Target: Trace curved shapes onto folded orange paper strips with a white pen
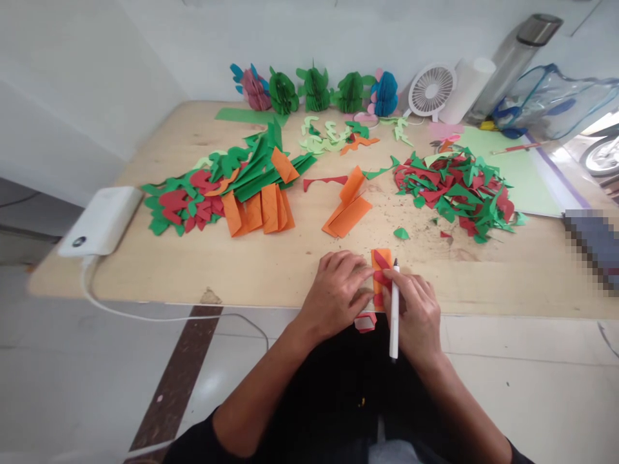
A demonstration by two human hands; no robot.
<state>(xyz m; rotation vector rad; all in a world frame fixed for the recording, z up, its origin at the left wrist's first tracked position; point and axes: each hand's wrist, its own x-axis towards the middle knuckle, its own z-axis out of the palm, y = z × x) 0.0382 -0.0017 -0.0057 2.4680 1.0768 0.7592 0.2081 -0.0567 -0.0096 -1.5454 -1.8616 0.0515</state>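
Note:
A folded orange paper piece (pixel 382 256) lies at the table's front edge, with a red paper cutout (pixel 378 276) flat on top. My left hand (pixel 338 290) has its fingers bent together, thumb and index pressing the left side of the orange paper and the cutout. A white pen (pixel 394 316) with a dark tip pointing away is held in my right hand (pixel 414 309). That hand's fingertips also press the cutout's right side. The middle of the cutout is partly covered by fingers. Below the table edge, a small red-rimmed paper piece (pixel 365 322) rests near my lap.
Folded orange papers (pixel 347 216) lie ahead. Red and green cutouts (pixel 188 200) are heaped left, scraps (pixel 454 193) right. Paper honeycomb figures (pixel 316 90), a small fan (pixel 432 90) and a bottle (pixel 507 64) line the wall. A white power bank (pixel 101 219) trails a cable at left.

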